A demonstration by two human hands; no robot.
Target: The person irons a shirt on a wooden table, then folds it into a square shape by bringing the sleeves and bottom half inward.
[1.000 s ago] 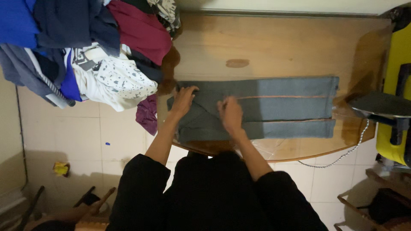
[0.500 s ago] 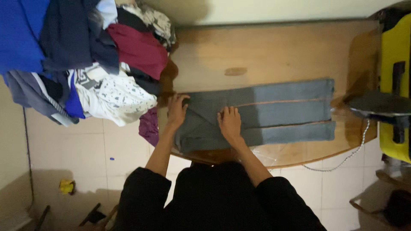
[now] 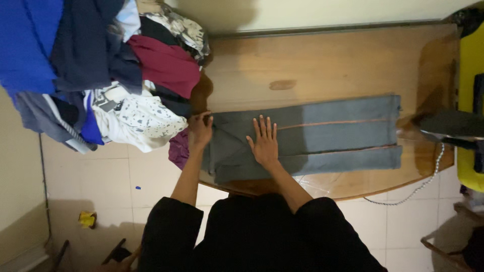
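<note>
Grey trousers [image 3: 333, 136] with thin orange seam lines lie folded lengthwise across a wooden table [image 3: 322, 65]. My left hand [image 3: 200, 129] grips the left end of the trousers at the table's edge, fingers curled on the cloth. My right hand [image 3: 264, 142] lies flat on the grey cloth with fingers spread, a little right of the left hand. Both arms wear black sleeves.
A heap of mixed clothes [image 3: 116, 75] in blue, maroon, white and black sits at the table's left end. A dark iron [image 3: 448, 126] with a white cord [image 3: 418, 187] rests at the right end. A yellow object [image 3: 471, 90] stands far right. Tiled floor lies below.
My right hand has opened flat on the cloth. My left hand has shifted to the left edge of the trousers. The camera view has moved slightly.
</note>
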